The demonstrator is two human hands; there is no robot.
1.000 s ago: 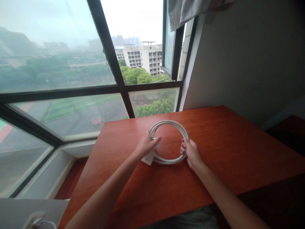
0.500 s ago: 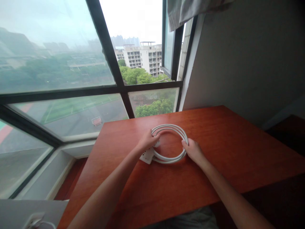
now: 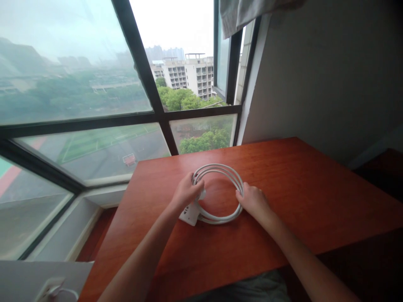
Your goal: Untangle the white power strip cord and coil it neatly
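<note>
A white cable coiled into a ring lies on the reddish wooden table, joined to a white power strip at its near left. My left hand curls over the coil's left side, above the power strip. My right hand closes on the coil's right side, fingers wrapped around the strands.
A large window with dark frames runs along the table's far and left edges. A grey wall stands to the right, with cloth hanging at the top. A wall socket with a white plug sits at the lower left.
The coil has been lowered from a tilted, raised position to lie flat on the table and shifted slightly left. Both hands have stayed on its sides.
</note>
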